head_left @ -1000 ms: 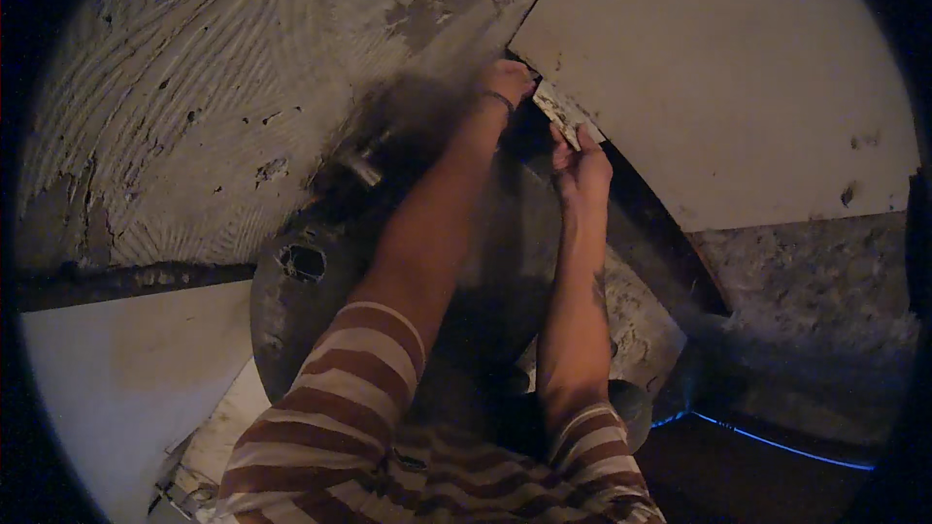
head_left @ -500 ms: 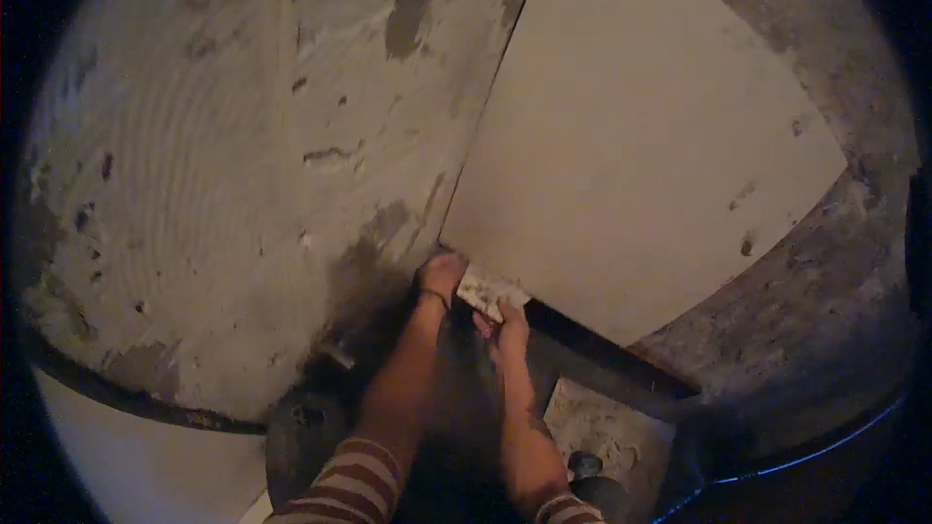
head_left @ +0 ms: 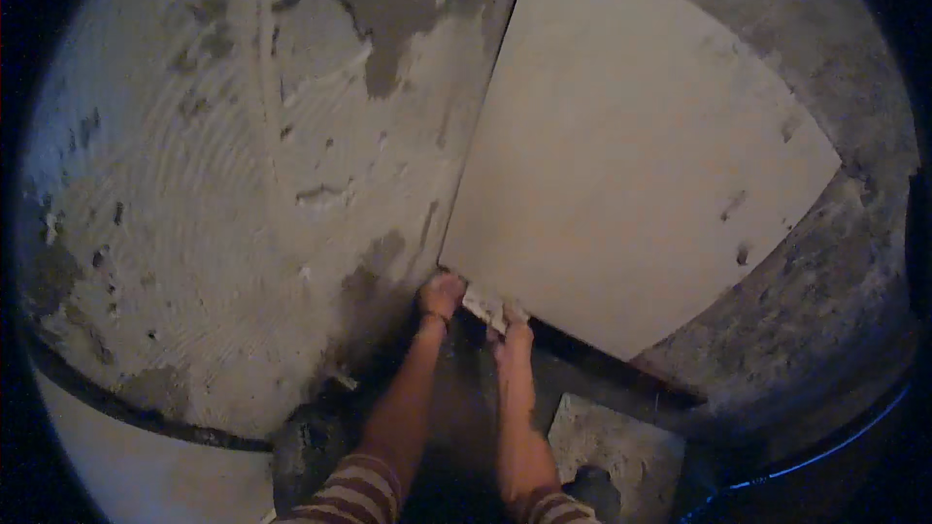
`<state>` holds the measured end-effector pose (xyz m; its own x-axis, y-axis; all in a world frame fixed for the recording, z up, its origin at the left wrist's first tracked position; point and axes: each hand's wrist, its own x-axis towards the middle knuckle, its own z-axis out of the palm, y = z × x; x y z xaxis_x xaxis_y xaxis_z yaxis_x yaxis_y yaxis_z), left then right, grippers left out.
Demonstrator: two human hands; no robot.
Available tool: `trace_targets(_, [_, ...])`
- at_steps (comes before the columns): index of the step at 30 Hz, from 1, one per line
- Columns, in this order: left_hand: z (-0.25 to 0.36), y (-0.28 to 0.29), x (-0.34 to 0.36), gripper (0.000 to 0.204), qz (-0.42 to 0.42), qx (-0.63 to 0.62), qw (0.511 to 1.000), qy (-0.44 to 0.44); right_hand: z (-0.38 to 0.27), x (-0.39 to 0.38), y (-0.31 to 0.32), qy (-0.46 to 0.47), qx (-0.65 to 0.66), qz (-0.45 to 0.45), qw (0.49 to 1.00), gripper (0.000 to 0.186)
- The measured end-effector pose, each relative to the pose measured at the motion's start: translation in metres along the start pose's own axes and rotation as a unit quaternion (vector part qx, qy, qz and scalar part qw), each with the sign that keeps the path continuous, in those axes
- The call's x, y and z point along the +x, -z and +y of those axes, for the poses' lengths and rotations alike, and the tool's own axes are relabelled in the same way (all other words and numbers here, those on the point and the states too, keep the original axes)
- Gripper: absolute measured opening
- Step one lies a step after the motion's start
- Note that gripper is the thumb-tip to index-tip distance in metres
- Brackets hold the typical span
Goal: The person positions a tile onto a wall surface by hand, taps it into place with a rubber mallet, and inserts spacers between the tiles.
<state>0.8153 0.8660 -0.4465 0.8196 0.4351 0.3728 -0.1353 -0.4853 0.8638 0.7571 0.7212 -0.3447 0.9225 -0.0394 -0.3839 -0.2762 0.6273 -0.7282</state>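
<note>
A large beige tile (head_left: 631,155) lies on the right. My left hand (head_left: 443,295) is at its near left corner, fingers curled and partly hidden, so what they grip is unclear. My right hand (head_left: 511,318) is closed on a small pale flat piece (head_left: 484,308) with dirty marks, held along the tile's near edge. The piece's left end comes close to my left hand. Left of the tile spreads a bed of light mortar (head_left: 194,204), combed into curved ridges.
Rough bare floor (head_left: 748,330) borders the tile on the right. A dark gap (head_left: 602,359) runs along its near edge. Near my right forearm lies a soiled pale slab (head_left: 631,442), with a dark shape over its lower part. Another pale surface (head_left: 155,461) shows at lower left.
The view has shifted slightly, so the tile's near corner and my hands sit lower. The small piece shows a narrower face than before, still in my right hand.
</note>
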Motion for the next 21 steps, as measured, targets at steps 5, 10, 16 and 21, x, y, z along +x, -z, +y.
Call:
trace_targets(5, [-0.044,-0.001,0.030,0.017,0.066,-0.127,0.988,0.052,0.005,-0.003,-0.039,-0.006,-0.034,0.026,0.999,0.021])
trace_targets(10, [-0.080,0.037,0.036,0.015,0.137,-0.215,0.964,-0.081,0.026,-0.008,-0.051,-0.041,-0.048,-0.066,0.996,0.015])
trace_targets(16, [-0.024,0.023,0.019,0.019,0.032,-0.202,0.973,0.104,0.010,-0.023,-0.045,-0.031,-0.044,0.005,0.999,0.012])
trace_targets(21, [0.005,0.013,0.018,0.027,0.002,-0.160,0.977,0.144,0.000,-0.012,-0.028,-0.011,-0.054,-0.010,0.998,0.011])
